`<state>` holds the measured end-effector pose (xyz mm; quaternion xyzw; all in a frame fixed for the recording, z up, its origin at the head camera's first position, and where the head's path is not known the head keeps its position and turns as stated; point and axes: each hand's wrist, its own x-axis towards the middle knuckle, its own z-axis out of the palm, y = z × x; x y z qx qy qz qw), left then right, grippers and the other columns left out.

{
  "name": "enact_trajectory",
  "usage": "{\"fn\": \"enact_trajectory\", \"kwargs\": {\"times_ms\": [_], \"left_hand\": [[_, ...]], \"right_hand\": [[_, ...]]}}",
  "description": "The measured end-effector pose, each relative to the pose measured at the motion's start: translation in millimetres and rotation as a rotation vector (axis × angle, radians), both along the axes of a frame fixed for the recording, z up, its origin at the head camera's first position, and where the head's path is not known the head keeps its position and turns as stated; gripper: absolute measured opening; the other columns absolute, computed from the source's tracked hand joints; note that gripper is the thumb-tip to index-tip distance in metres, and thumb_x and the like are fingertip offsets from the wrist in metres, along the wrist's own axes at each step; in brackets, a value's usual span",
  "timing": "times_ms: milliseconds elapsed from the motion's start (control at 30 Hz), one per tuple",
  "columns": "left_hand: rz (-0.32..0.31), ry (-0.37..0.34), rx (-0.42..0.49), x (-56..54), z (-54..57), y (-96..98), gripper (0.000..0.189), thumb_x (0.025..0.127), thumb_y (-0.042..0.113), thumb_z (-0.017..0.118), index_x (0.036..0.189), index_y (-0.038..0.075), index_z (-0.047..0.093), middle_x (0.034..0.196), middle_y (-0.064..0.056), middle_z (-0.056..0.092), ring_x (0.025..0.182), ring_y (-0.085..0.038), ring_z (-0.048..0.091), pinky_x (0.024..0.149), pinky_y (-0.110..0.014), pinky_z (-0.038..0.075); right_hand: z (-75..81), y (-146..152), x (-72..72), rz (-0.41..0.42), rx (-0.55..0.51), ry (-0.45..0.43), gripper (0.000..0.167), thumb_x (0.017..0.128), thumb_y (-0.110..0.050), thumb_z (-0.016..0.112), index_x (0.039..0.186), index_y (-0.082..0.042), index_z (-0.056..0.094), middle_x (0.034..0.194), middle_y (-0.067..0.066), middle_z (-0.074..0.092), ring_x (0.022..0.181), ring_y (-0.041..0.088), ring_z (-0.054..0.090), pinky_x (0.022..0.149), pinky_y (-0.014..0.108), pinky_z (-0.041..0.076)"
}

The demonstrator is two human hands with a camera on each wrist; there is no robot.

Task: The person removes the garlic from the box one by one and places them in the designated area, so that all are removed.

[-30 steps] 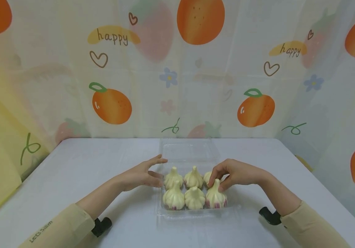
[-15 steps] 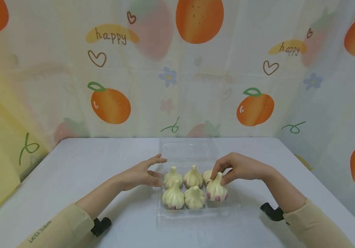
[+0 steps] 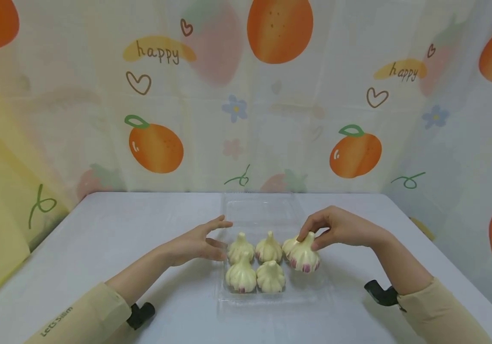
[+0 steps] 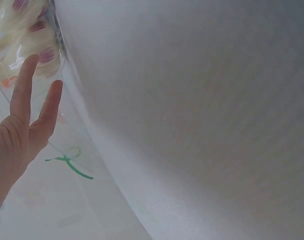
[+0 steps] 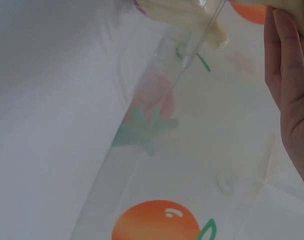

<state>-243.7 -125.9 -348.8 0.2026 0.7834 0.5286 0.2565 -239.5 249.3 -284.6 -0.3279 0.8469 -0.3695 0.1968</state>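
Note:
My right hand [image 3: 340, 228] pinches a garlic bulb [image 3: 304, 257] by its stem, raised over the right end of a clear plastic box [image 3: 250, 297]. Purple streaks mark the lower part of this bulb. Inside the box sit several more pale bulbs in two rows; one garlic bulb [image 3: 290, 244] at the back right is partly hidden behind the held one. At the box's left wall, my left hand [image 3: 196, 242] has its fingers spread, fingertips right at the edge. The left wrist view shows those fingers [image 4: 23, 90] beside the bulbs seen through the plastic.
The clear lid [image 3: 261, 208] lies folded back behind the box. A white table [image 3: 143, 215] carries everything, and a fruit-print cloth [image 3: 272, 110] hangs along its back and sides. Each wrist wears a black mount [image 3: 140, 315] at the sleeve cuff.
The right hand has lifted the front right garlic bulb out of its place in the box, up and slightly right, and the bulb now tilts. The left hand stays at the box's left side.

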Motion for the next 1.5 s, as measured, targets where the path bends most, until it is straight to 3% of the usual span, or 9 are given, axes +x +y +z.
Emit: {"fn": "enact_trajectory", "kwargs": {"times_ms": [367,567,900,1167,1500], "left_hand": [[0.003,0.004,-0.009,-1.3,1.9,-0.5,0.081,0.086,0.012,0.071,0.155,0.016,0.03,0.169,-0.004,-0.006,0.141,-0.038,0.044,0.103,-0.044,0.052],[-0.005,-0.006,-0.007,-0.8,2.9,0.3,0.082,0.086,0.013,0.071,0.156,0.016,0.029,0.169,-0.005,-0.007,0.142,-0.039,0.043,0.104,-0.043,0.051],[0.0,-0.002,-0.006,-1.1,2.4,0.3,0.081,0.086,0.012,0.071,0.155,0.015,0.03,0.169,-0.005,-0.007,0.141,-0.039,0.044,0.103,-0.044,0.052],[0.002,0.003,-0.011,-1.0,1.9,-0.4,0.083,0.085,0.012,0.072,0.156,0.013,0.028,0.169,-0.005,-0.006,0.141,-0.038,0.045,0.103,-0.044,0.052],[0.011,-0.003,-0.018,-0.2,0.8,0.8,0.082,0.085,0.012,0.072,0.155,0.016,0.03,0.17,-0.003,-0.005,0.14,-0.036,0.046,0.105,-0.045,0.05]], "right_hand": [[13.7,13,-2.0,-0.053,-0.01,0.065,0.023,0.085,-0.018,0.076,0.108,-0.017,0.073,0.113,0.007,0.072,0.101,0.011,0.07,0.081,0.028,0.06],[18.8,26,-4.7,-0.118,-0.002,0.104,0.022,0.086,-0.023,0.076,0.108,-0.022,0.073,0.113,0.002,0.072,0.103,0.011,0.069,0.082,0.029,0.059],[23.4,51,-14.4,-0.261,-0.033,0.156,0.028,0.086,-0.027,0.076,0.113,-0.018,0.072,0.111,-0.002,0.074,0.101,0.008,0.067,0.086,0.025,0.056],[20.0,67,-20.3,-0.348,-0.117,0.161,0.032,0.09,-0.022,0.072,0.118,-0.007,0.068,0.11,-0.006,0.074,0.097,0.008,0.07,0.088,0.023,0.057],[4.1,77,-26.6,-0.512,-0.073,0.162,0.04,0.09,-0.032,0.072,0.123,-0.01,0.066,0.116,-0.001,0.074,0.097,0.003,0.067,0.088,0.018,0.053]]}}
